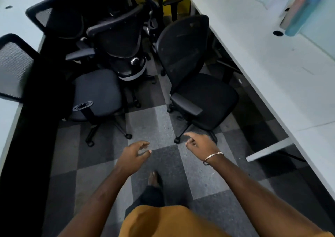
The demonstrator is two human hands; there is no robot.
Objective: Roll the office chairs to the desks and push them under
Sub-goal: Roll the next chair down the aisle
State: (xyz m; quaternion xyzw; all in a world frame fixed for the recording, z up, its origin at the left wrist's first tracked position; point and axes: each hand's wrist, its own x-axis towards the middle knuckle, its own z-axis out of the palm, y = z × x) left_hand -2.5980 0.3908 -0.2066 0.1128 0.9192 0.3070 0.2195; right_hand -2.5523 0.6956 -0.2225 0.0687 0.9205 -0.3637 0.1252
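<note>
A black office chair [203,98] stands in the aisle with its seat partly under the white desk [268,77] on the right and its backrest toward the far end. A grey-seated chair [97,91] stands left of it, one armrest lacking its pad. My left hand [134,155] and my right hand [201,144] reach forward over the carpet with loosely curled fingers, holding nothing. My right hand hovers just short of the black chair's wheel base; a bracelet circles that wrist.
Several more black mesh chairs [119,37] crowd the far end of the aisle. A second white desk [10,113] runs along the left, with a mesh chair back [14,69] beside it. A blue and pink bottle [302,13] stands on the right desk. Checkered carpet [163,164] lies underfoot.
</note>
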